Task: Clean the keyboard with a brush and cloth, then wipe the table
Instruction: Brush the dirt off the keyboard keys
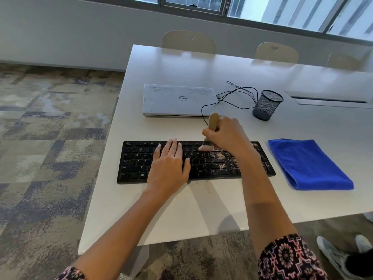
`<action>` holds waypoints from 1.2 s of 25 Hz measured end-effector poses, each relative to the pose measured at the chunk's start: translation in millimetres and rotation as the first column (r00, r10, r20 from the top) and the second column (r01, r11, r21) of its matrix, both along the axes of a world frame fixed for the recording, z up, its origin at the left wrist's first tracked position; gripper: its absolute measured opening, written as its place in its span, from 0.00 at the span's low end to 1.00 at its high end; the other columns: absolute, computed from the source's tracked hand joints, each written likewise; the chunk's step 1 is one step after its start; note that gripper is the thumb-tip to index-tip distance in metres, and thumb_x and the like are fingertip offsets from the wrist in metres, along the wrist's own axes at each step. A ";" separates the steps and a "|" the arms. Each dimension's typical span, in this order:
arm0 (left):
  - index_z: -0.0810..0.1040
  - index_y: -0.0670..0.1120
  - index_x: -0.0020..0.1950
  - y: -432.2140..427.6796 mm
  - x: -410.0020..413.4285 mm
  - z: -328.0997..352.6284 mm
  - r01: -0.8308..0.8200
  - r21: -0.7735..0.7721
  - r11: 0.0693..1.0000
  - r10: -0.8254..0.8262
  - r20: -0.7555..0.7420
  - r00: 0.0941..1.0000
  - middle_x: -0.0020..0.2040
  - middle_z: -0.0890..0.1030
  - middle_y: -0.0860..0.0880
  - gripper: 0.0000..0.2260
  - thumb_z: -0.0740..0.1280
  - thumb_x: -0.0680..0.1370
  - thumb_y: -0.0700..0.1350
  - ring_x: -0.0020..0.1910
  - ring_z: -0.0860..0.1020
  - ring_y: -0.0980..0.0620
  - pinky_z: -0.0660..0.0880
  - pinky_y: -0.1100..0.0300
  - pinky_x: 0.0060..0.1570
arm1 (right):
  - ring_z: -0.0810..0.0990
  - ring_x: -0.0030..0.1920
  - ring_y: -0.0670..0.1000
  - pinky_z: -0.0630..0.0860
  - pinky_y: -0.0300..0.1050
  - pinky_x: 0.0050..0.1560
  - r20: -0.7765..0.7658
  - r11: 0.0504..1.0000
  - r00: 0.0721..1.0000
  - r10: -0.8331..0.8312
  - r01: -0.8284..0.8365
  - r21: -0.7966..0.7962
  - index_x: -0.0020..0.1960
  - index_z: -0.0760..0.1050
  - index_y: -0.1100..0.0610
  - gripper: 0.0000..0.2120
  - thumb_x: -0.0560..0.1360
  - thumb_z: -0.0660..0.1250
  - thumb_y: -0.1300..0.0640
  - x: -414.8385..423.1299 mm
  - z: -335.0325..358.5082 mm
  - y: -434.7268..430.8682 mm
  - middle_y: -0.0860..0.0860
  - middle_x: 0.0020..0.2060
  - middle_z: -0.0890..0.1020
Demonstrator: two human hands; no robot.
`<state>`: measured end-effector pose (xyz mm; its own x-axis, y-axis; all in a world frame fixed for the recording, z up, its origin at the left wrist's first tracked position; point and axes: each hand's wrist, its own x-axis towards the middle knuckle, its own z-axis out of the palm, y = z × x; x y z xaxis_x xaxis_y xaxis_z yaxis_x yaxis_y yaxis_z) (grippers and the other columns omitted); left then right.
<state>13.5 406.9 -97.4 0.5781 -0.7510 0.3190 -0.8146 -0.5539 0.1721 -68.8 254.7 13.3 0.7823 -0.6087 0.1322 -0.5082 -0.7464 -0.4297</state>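
A black keyboard (133, 161) lies on the white table (201, 207), with pale dust and crumbs spread over its right half. My left hand (168, 167) rests flat on the middle keys, fingers straight. My right hand (228, 136) grips the wooden handle of a small brush (213, 120), whose light bristles touch the upper key rows near the middle. A folded blue cloth (308, 164) lies on the table just right of the keyboard.
A closed grey laptop (177, 101) sits behind the keyboard, with a black cable (238, 93) looping to the right. A black mesh pen cup (267, 105) stands beside it. Chairs (188, 41) line the far table edge. A person's shoes (339, 255) show at lower right.
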 end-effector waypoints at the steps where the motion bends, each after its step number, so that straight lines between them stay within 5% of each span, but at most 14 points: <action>1: 0.72 0.39 0.70 0.1 -0.2 0.2 0.002 0.000 1.000 -0.002 0.006 1.000 0.71 0.72 0.41 0.28 0.49 0.79 0.56 0.72 0.68 0.46 0.63 0.44 0.72 | 0.83 0.39 0.53 0.82 0.51 0.44 0.005 0.999 1.000 0.031 -0.031 0.038 0.43 0.80 0.62 0.14 0.76 0.69 0.50 2.1 -0.4 2.5 0.55 0.39 0.84; 6: 0.72 0.39 0.70 0.6 0.4 0.8 0.007 -0.002 1.000 -0.007 0.006 1.000 0.71 0.73 0.41 0.28 0.50 0.79 0.56 0.72 0.68 0.46 0.63 0.44 0.71 | 0.85 0.36 0.56 0.83 0.59 0.46 0.169 0.964 0.984 0.058 -0.100 0.248 0.40 0.81 0.65 0.16 0.76 0.68 0.51 12.8 -11.4 20.5 0.57 0.36 0.86; 10: 0.69 0.38 0.72 0.3 0.0 0.9 -0.004 -0.014 1.000 0.003 -0.014 1.000 0.71 0.72 0.41 0.29 0.50 0.79 0.56 0.72 0.68 0.47 0.63 0.44 0.72 | 0.84 0.35 0.53 0.82 0.53 0.44 0.257 0.986 0.964 -0.061 0.018 0.167 0.38 0.81 0.62 0.17 0.78 0.67 0.51 10.3 -8.1 16.3 0.55 0.33 0.84; 17: 0.64 0.37 0.75 0.1 0.2 0.5 -0.001 -0.021 1.000 0.000 -0.029 1.000 0.72 0.71 0.41 0.30 0.51 0.79 0.56 0.73 0.67 0.47 0.61 0.46 0.73 | 0.83 0.26 0.51 0.84 0.48 0.32 0.109 0.976 0.994 -0.006 -0.018 0.219 0.39 0.78 0.66 0.17 0.81 0.63 0.56 -0.4 -3.2 20.4 0.56 0.28 0.83; 23: 0.58 0.35 0.76 1.8 0.5 1.7 0.021 -0.064 0.998 -0.025 -0.073 0.997 0.74 0.67 0.40 0.34 0.56 0.78 0.57 0.75 0.64 0.48 0.59 0.47 0.74 | 0.84 0.33 0.52 0.83 0.55 0.43 0.197 0.983 0.978 0.065 -0.097 0.156 0.41 0.81 0.61 0.19 0.82 0.63 0.49 18.2 -9.0 33.9 0.54 0.33 0.84; 28: 0.52 0.35 0.77 3.0 1.4 4.3 0.053 -0.078 0.996 -0.063 -0.131 0.989 0.76 0.64 0.40 0.40 0.59 0.76 0.59 0.76 0.60 0.48 0.54 0.49 0.76 | 0.83 0.26 0.49 0.81 0.40 0.32 0.020 0.979 0.993 0.116 -0.118 0.166 0.38 0.77 0.62 0.17 0.82 0.63 0.55 13.3 2.0 32.1 0.55 0.30 0.83; 30: 0.53 0.35 0.78 3.4 1.5 4.3 0.054 -0.071 0.996 -0.063 -0.134 0.989 0.76 0.63 0.41 0.40 0.58 0.75 0.61 0.77 0.59 0.48 0.53 0.49 0.76 | 0.83 0.28 0.50 0.82 0.43 0.34 0.058 0.986 0.993 0.107 -0.114 0.123 0.38 0.78 0.63 0.18 0.82 0.63 0.54 17.2 3.5 28.0 0.55 0.30 0.83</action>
<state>15.0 410.3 -93.1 0.5748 -0.7647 0.2911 -0.8120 -0.4893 0.3181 -51.6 282.7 16.8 0.8399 -0.5331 0.1017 -0.4004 -0.7352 -0.5470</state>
